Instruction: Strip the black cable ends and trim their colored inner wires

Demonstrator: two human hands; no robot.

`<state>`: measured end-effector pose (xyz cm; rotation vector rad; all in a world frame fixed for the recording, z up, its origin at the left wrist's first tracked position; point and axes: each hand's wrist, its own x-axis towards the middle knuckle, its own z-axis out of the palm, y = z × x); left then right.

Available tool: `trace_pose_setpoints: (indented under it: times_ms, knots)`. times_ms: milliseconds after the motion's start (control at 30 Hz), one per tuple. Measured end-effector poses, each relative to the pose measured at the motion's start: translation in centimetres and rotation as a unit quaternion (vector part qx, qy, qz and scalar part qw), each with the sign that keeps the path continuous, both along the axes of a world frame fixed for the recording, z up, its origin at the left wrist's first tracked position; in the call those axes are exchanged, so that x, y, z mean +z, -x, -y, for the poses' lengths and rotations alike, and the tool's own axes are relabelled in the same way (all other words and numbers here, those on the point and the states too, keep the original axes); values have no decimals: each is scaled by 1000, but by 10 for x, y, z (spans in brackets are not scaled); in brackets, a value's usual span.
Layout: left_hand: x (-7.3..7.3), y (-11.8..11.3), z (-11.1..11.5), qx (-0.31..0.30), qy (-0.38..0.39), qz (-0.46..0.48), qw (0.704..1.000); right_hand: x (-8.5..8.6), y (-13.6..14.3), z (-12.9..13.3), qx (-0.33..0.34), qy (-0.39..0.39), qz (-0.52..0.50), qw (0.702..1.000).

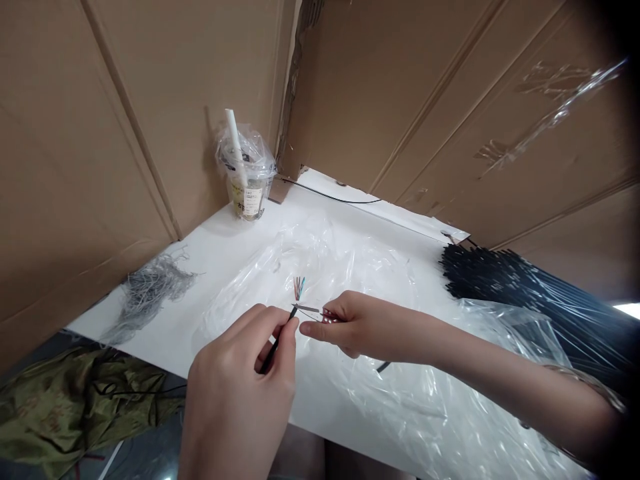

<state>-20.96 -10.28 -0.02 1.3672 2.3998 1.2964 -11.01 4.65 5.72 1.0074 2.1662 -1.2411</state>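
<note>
My left hand [240,373] is closed around a black cable [274,345], pinching it near its upper end between thumb and forefinger. Thin coloured wires [299,288], orange, brown and greenish-blue, fan out from the cable's tip. From the right comes my right hand [345,323], shut on a small cutting tool with a thin metal blade [306,308] and a red-and-white patterned handle [329,316]. The blade lies across the cable just below the fanned wires; whether it touches cannot be made out. A fine dark strand runs below the blade.
Crumpled clear plastic sheeting [400,413] covers much of the white table [200,227]. At the right lies a bundle of black cables [500,273]. A drink cup [249,193] with a straw stands by the cardboard walls [150,80]. Grey strands [155,287] lie left; olive cloth [75,407] is lower down.
</note>
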Motion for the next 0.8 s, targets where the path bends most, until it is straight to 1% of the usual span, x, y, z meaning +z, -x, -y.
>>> trace_pose_setpoints:
  times_ms: [133,300,500,667,800]
  knots:
    - [-3,3,-2,13,20,17,1000,-6,3,1,0,11,-10,1000]
    - [-9,8,-7,33,85,78,993,-14,9,3,-20,37,12,999]
    - [-14,12,-11,35,146,105,983,-26,12,7,-37,63,32,997]
    - [-13,17,-13,23,186,117,975,-33,12,9,-48,68,26,996]
    - [-9,22,-14,4,209,168,963,-35,13,7,-48,69,20,996]
